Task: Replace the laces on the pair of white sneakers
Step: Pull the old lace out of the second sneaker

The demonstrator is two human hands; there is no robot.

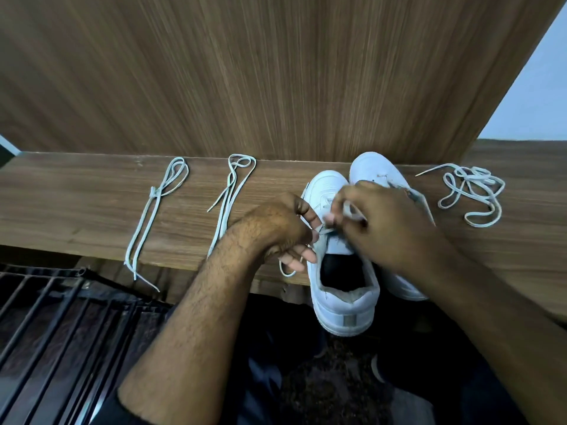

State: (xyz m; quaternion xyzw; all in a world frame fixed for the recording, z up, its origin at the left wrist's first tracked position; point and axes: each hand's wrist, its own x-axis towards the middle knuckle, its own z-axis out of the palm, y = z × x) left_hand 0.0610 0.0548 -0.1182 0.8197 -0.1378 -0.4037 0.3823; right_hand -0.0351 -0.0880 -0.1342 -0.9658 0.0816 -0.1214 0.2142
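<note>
Left hand [287,223] pinching lace end [322,231], right hand [383,222] gripping lace over near sneaker [343,289], white sneakers side by side on table [76,210], toes pointing away, heel overhanging edge, spare laces [153,210] alongside

Two sneakers side by side on wooden shelf [76,210], toes toward back panel [276,72]; left sneaker [340,289] heel overhangs front edge, right sneaker [377,170] set further back. Left of them two folded laces [153,210] [230,197]; right, one tangled lace [472,191]. Both hands [288,228] [386,222] over the left sneaker's lacing.

Wooden shelf [76,210]: 2 sneakers [334,289], 3 laces [472,191].
</note>
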